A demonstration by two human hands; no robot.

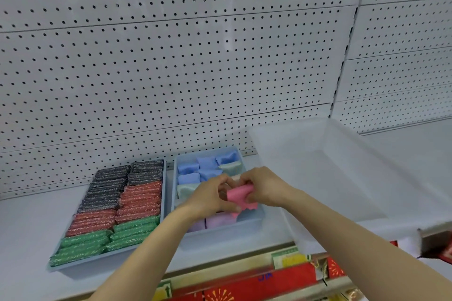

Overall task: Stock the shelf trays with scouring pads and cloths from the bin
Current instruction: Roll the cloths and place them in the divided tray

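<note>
Both hands meet over the cloth tray [254, 221], the right-hand of two grey-blue trays on the white shelf [24, 227]; the left hand [210, 197] and the right hand [263, 187] each pinch a folded pink cloth [238, 197] between thumb and curled fingers, the left at the cloth's near lower edge, the right at its far upper corner; the cloth hangs just above the tray's right-hand column, not yet seated. The step in hand, as I judge it, is folding or squaring this cloth before it goes in; blue cloths [195, 172] fill the tray toward 12 o'clock, pale green cloths [187, 189] lie at about 9 o'clock of the hands, and lilac cloths [217, 221] sit at 6 o'clock.

The scouring-pad tray [110, 261], at 9 o'clock of the cloth tray, looks full, with black, red and green pads in rows; the translucent bin [318, 166] stands at 3 o'clock, and no stock shows through it.

Next, probably: lower the pink cloth upright into the open slot beneath it, snug against its neighbours; whether room remains there the hands hide.
</note>
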